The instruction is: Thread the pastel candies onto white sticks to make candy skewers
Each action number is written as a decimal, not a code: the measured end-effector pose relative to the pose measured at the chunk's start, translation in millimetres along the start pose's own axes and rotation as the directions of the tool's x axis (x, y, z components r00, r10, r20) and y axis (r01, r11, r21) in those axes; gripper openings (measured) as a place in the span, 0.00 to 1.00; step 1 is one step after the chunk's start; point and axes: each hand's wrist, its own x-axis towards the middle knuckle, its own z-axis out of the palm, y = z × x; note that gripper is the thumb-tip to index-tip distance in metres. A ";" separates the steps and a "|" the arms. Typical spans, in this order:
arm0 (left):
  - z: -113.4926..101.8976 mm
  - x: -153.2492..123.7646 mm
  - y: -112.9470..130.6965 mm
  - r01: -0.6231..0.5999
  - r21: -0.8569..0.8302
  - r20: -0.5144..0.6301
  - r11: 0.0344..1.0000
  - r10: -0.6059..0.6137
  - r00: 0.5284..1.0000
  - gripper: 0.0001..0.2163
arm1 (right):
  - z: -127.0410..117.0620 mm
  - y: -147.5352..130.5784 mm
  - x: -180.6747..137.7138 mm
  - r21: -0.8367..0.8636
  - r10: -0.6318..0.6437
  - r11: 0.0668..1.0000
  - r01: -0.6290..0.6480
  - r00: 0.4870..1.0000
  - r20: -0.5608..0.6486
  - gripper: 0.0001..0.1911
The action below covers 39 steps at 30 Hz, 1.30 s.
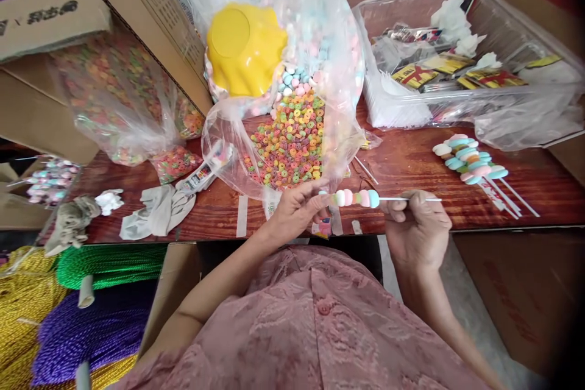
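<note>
You have one stick point(393, 199) in your two hands, level above the front edge of the table point(411, 158). Your left hand point(301, 207) is mostly closed, thumb and fingers pinched at the left end of the candy row point(354, 197); your right hand point(418, 225) has its fingers curled round the bare part, with the tip poking out past them. At least five pieces show on it, white, pink and blue with orange among them; your fingers hide the rest.

To your right lies one bunch of filled sticks point(470, 158), several of them, overlapping too much to count. Two gloves lie to your left, one pale point(158, 210) and one brownish point(73, 222). Below them you have rope in three colours: green point(109, 263), purple point(95, 335) and yellow point(22, 311).

One open clear bag point(345, 143) sits ahead of you, with small coloured rings point(292, 146) in front and pink, blue and white candies point(320, 42) behind. One yellow bowl point(247, 49) rests upside down on the candies. The clear bin point(484, 97) holds yellow-and-black packets and crumpled white tissue. In the cardboard box point(50, 15), a second bag point(123, 85) of rings spills out onto the table.
</note>
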 end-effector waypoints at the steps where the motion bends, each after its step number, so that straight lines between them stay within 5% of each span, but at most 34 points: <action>1: 2.8 1.3 0.6 0.063 -0.080 0.014 0.995 -0.062 0.998 0.27 | 0.3 0.6 -2.9 -0.022 -0.002 1.000 0.003 0.999 0.034 0.12; 4: -0.6 -1.4 -0.1 0.143 -0.181 -0.031 0.973 -0.151 0.988 0.24 | -10.3 -6.9 -5.2 -0.149 0.034 0.989 0.004 0.967 0.252 0.06; 7: -11.6 -11.0 -3.7 0.167 -0.167 -0.065 0.972 -0.180 0.982 0.21 | -28.4 -24.3 -1.5 -0.382 0.174 0.923 0.046 0.835 0.522 0.04; 10: -16.0 -21.3 -8.5 0.171 -0.139 -0.036 0.975 -0.177 0.983 0.19 | -37.6 -37.3 -1.2 -0.613 0.316 0.763 0.205 0.709 0.630 0.04; 14: -8.2 -28.2 -13.9 0.081 -0.002 -0.022 0.997 -0.081 0.996 0.15 | -34.6 -30.0 -13.2 -0.646 0.317 0.562 0.516 0.587 0.745 0.11; 19: 1.2 -27.8 -18.6 -0.122 0.263 -0.002 0.957 0.127 0.992 0.14 | -28.6 -7.8 -32.6 -0.629 0.176 0.359 0.690 0.611 0.772 0.14; 24: 3.4 -25.6 -14.1 -0.160 0.335 -0.012 0.928 0.174 0.985 0.16 | -19.3 -3.7 -37.7 -0.594 0.078 0.377 0.711 0.615 0.785 0.12; 28: -8.6 -16.2 -4.8 -0.139 0.393 -0.066 0.909 0.179 0.982 0.18 | -24.0 -10.4 -29.4 -0.647 0.036 0.403 0.647 0.696 0.717 0.10; 30: -19.1 -7.8 -4.2 -0.172 0.545 -0.084 0.821 0.257 0.963 0.19 | -32.1 -15.1 -23.9 -0.677 -0.021 0.392 0.623 0.742 0.670 0.10; 32: -27.9 1.2 -7.4 -0.212 0.734 0.021 0.645 0.290 0.957 0.17 | -40.0 -18.8 -19.7 -0.702 -0.053 0.376 0.605 0.771 0.635 0.09; 35: -31.5 12.3 -14.7 -0.254 0.889 0.198 0.381 0.179 0.964 0.09 | -44.1 -20.1 -18.9 -0.712 -0.034 0.370 0.596 0.775 0.631 0.08; 39: -25.9 18.4 -19.7 -0.267 0.920 0.225 0.288 0.171 0.959 0.07 | -36.5 -15.0 -24.4 -0.688 0.009 0.388 0.613 0.744 0.668 0.08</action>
